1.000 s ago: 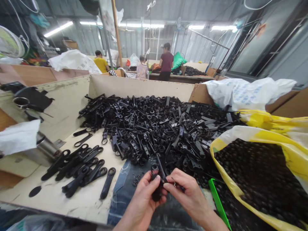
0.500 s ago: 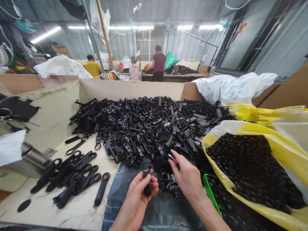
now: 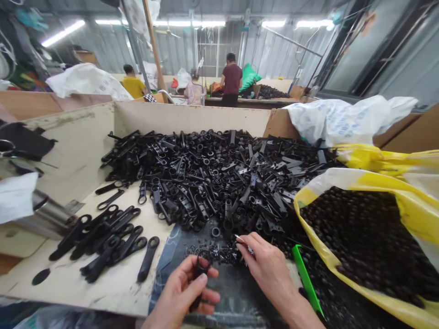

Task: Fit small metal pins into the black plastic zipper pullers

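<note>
My left hand (image 3: 181,292) is closed around a dark handle-like plastic part (image 3: 199,276), held upright above the denim cloth (image 3: 233,292). Its lower end is partly hidden by my fingers. My right hand (image 3: 269,262) pinches a thin metal tool (image 3: 240,238) with a bright tip pointing left; the rest of it is in the fingers. Small metal and black bits (image 3: 214,252) are scattered on the cloth between and beyond my hands. A black ring (image 3: 216,232) lies just behind them, at the front of a large heap of black parts (image 3: 202,178).
To the left lies a group of black ring-ended handles (image 3: 113,242). On the right stand a yellow-and-white sack (image 3: 387,180) of small black pieces and a green-edged tray (image 3: 305,278). Wooden boards (image 3: 192,116) wall the back. People (image 3: 232,80) are farther off.
My left hand has drawn down and left with the black part, away from the heap. My right hand has come down a little, still pinching the metal tool. The view has shifted slightly.
</note>
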Tool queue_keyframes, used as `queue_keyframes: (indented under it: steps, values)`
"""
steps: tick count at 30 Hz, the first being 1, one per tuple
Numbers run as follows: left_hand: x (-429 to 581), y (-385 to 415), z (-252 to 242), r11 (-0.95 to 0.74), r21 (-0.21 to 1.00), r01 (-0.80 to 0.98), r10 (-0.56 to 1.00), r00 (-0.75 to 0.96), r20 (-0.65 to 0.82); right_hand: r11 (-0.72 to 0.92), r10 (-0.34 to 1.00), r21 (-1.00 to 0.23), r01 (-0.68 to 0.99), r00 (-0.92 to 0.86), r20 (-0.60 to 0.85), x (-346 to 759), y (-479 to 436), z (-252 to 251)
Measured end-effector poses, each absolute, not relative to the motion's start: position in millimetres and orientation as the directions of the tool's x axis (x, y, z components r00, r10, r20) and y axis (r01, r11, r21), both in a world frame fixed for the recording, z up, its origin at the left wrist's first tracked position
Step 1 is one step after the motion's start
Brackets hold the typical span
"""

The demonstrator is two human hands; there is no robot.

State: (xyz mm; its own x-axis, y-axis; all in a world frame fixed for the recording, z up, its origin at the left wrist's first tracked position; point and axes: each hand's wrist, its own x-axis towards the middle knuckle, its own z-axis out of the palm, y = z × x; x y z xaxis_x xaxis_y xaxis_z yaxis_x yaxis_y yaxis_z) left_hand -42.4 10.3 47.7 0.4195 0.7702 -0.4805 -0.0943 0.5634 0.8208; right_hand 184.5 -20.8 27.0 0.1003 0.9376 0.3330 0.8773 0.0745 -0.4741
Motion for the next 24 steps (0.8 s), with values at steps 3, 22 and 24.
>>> queue_keyframes:
  steps: [3, 22, 24]
  values:
    - [-41.4, 3.7, 51.2, 0.527, 0.85, -0.002, 0.716, 0.539, -0.443, 0.169, 0.942, -0.692, 0.702, 0.091, 0.322, 175.7, -32.7, 46.2]
    - [-54.8, -18.6, 26.1, 0.158, 0.932, 0.325, 0.784, 0.533, -0.319, 0.554, 0.819, -0.572, 0.605, -0.273, 0.504, 155.6, -46.4, 54.2]
    - [-55.2, -21.1, 23.4, 0.147, 0.924, 0.354, 0.789, 0.521, -0.325, 0.574, 0.802, -0.524, 0.629, -0.303, 0.515, 155.0, -47.1, 55.0]
